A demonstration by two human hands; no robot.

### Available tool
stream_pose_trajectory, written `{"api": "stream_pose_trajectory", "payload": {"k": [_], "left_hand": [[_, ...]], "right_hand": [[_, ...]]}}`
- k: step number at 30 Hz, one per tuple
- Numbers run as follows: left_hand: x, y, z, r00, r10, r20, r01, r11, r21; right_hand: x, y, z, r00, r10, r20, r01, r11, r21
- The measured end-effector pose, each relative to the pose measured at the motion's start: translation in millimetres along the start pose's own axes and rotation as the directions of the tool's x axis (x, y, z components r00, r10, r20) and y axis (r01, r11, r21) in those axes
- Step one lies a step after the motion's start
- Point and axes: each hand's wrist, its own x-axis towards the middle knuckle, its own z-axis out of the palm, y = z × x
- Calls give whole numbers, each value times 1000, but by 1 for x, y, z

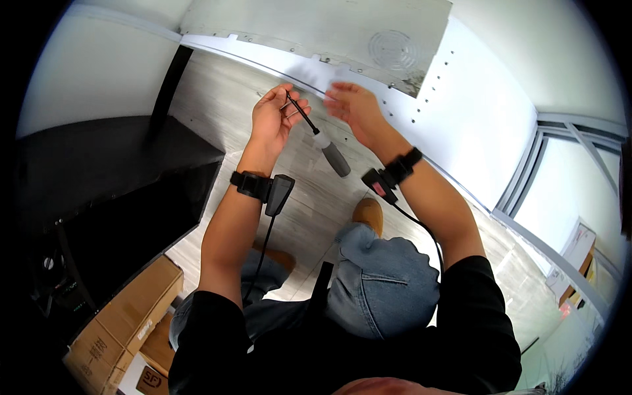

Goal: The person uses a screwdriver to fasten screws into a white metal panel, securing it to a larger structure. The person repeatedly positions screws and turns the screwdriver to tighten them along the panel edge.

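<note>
My left hand (275,118) is closed on the thin black shaft of a screwdriver (336,159). The tool's grey handle hangs down and to the right, clear of the fingers. To the right, my right hand (355,108) is held up with its fingers stretched to the left, somewhat blurred, and nothing shows in it. Just beyond it lies the near edge of a grey metal panel (316,29), which has small holes along that edge and a round ring pattern. The panel rests on a white surface (480,118) dotted with small dark holes.
A black cabinet (118,145) with an open dark front stands at the left. Below it are cardboard boxes (125,316). On the right runs a metal frame (526,164), with more boxes (576,263) behind it. Grey wood-look flooring (303,204) spreads around my feet.
</note>
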Motion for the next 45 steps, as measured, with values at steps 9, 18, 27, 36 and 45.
{"api": "stream_pose_trajectory", "payload": {"k": [9, 18, 27, 36, 45], "left_hand": [[-14, -32, 81, 980, -1, 200, 19, 996, -91], [-4, -85, 114, 940, 65, 334, -103, 990, 97], [6, -130, 115, 721, 426, 547, -692, 396, 603], [13, -156, 123, 405, 464, 788, -811, -215, 544], [25, -168, 120, 409, 427, 806, -794, -268, 545]], "right_hand": [[-97, -24, -81, 973, 176, 149, -22, 713, -701], [-126, -32, -149, 995, 81, 60, -22, 757, -653], [-136, -40, -196, 999, 28, -20, -34, 880, -474], [-134, -28, -201, 999, 6, -37, -19, 930, -367], [-138, -23, -205, 997, 21, -76, -47, 935, -352]]}}
